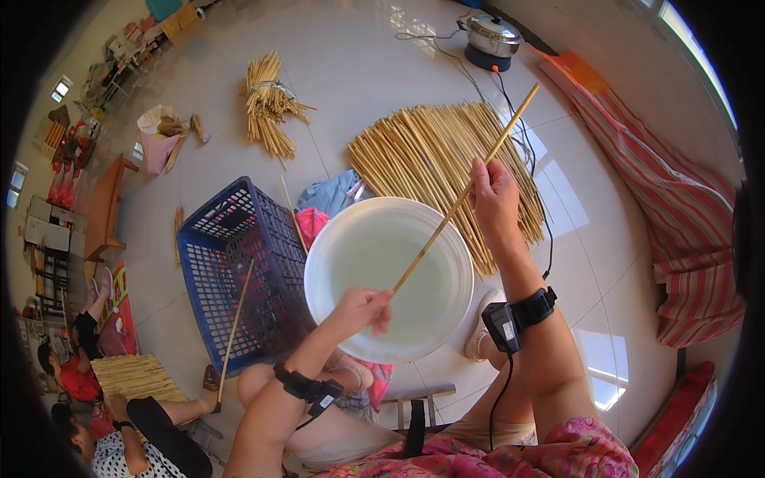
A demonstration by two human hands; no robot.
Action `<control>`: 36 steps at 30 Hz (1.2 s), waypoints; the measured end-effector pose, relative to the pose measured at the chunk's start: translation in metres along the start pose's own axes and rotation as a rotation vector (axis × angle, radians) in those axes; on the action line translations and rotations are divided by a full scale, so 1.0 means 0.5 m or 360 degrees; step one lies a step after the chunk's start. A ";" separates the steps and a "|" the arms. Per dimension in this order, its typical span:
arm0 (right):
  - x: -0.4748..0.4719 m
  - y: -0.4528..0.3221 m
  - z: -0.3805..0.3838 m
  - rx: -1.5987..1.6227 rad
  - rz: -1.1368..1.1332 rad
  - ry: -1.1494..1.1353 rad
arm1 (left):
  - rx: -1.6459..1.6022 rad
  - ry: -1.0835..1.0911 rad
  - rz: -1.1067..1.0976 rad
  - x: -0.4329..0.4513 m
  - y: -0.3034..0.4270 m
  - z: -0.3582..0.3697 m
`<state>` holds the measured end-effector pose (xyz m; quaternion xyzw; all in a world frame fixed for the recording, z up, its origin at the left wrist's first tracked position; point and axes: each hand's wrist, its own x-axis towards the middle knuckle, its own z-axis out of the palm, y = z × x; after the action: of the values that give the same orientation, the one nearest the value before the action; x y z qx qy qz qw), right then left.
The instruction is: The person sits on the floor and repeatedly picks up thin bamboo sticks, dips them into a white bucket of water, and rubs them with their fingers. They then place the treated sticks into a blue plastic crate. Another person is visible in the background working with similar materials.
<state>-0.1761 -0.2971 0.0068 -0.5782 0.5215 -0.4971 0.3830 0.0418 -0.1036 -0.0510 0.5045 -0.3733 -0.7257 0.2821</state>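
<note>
A long, thin tan stalk (442, 223) slants across a round white tub (317, 251), from lower left to upper right. My right hand (497, 194) pinches it in its upper part, over the tub's right side. At its lower end, my left hand (361, 312) has thumb and fingers closed on the tip, above cloudy water (382, 254) in the tub. Just beyond the tub, a wide spread of similar stalks (418, 149) lies on the tiled floor, partly hidden by the tub and my right hand.
A blue plastic crate (206, 293) stands left of the tub, one loose stalk (239, 310) leaning across it. A tied stalk bundle (269, 101) lies farther off. A steel pot (493, 36) sits on a corded base at upper right. Striped cloth (651, 197) is at right; seated people (128, 442) are lower left.
</note>
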 end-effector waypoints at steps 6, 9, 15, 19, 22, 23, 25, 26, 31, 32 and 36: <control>-0.023 -0.032 0.018 -0.0039 0.0044 -0.0018 | -0.0010 -0.0034 0.0213 0.003 0.015 0.027; -0.031 -0.035 0.025 0.0020 0.0049 -0.0057 | -0.0155 -0.0041 0.0266 0.004 0.020 0.036; -0.035 -0.049 0.021 0.0120 0.0161 -0.0130 | -0.0309 0.0059 0.0234 0.016 -0.011 0.038; -0.052 -0.063 0.032 0.0172 0.0167 -0.0224 | -0.0315 0.0241 0.0090 0.020 -0.024 0.027; -0.063 -0.061 0.036 0.0243 0.0161 -0.0300 | -0.0069 0.0367 -0.0036 0.022 -0.009 0.019; -0.068 -0.069 0.039 0.0259 0.0179 -0.0318 | -0.0046 0.0374 0.0030 0.021 -0.006 0.021; -0.073 -0.075 0.046 0.0230 0.0201 -0.0312 | 0.0002 0.0387 0.0160 0.022 0.001 0.031; -0.074 -0.075 0.048 0.0237 0.0208 -0.0309 | 0.0005 0.0372 0.0245 0.024 0.004 0.035; -0.098 -0.068 0.061 0.0208 0.0191 -0.0472 | 0.0053 0.0354 0.0514 0.034 0.026 0.048; -0.102 -0.080 0.064 0.0208 0.0191 -0.0500 | 0.0113 0.0399 0.0557 0.037 0.023 0.049; -0.118 -0.080 0.065 0.0199 0.0147 -0.0641 | 0.0437 0.0494 0.0724 0.045 0.029 0.051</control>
<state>-0.1332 -0.2353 0.0279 -0.6164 0.4286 -0.3848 0.5369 0.0108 -0.1229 -0.0454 0.5462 -0.5237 -0.5009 0.4201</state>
